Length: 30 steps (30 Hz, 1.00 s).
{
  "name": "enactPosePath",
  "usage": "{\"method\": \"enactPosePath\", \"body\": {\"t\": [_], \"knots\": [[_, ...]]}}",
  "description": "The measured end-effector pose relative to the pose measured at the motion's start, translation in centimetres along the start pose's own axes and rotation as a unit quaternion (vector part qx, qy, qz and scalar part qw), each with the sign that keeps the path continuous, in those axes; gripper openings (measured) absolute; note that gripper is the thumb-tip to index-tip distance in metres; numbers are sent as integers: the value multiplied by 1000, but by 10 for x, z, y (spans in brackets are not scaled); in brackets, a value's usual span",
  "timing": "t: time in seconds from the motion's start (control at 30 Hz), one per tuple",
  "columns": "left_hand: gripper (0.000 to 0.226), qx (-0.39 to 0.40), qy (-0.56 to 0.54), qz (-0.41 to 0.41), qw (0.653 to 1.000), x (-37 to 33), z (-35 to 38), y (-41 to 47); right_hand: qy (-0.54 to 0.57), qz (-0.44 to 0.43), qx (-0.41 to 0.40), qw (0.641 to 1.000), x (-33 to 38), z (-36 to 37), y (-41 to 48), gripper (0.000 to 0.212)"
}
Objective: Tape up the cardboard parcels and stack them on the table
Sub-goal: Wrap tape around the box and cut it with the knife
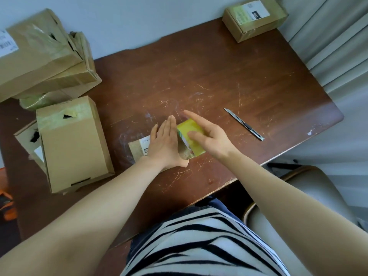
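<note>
The bench (219, 76) is dark brown wood with a slight sheen, its top rough with pale scratches and scuffs. The box at the near left (75, 144), the box at the far left (35, 52) and the box at the far right (256, 18) are matt brown cardboard with strips of shiny clear tape and white paper labels. The yellow carton (191, 128) looks smooth and glossy, the knife (244, 124) is bright metal, and the striped shirt (199, 246) is soft knitted cloth.

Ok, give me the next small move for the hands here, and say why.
Probably bring the right hand down onto the yellow box and press it into the small parcel. The box juts up tilted beside the left hand, which lies flat on the parcel's cardboard; the right hand is open over it. The parcel looks unable to close for taping until the box sits inside.
</note>
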State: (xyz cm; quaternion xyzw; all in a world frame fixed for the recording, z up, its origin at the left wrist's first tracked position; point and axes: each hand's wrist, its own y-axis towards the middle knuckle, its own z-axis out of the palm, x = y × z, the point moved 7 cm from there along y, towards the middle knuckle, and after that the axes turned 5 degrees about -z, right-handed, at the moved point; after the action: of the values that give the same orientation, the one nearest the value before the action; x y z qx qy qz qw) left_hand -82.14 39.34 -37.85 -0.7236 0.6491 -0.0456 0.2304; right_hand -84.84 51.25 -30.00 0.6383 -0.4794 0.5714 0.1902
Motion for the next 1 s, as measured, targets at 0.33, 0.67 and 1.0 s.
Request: {"method": "enactPosePath", "body": {"t": [0.33,0.67,1.0], "knots": [[144,22,-21,11,999,-2,4,-1,-204,125,-18,971,-49,-5,-62,14],[77,-36,115,225,967,-30,7,-25,-250,218,39,943,-71,-1,-28,27],[68,-55,105,276,954,-52,16,-41,-168,263,39,949,-68,0,-24,16]]}}
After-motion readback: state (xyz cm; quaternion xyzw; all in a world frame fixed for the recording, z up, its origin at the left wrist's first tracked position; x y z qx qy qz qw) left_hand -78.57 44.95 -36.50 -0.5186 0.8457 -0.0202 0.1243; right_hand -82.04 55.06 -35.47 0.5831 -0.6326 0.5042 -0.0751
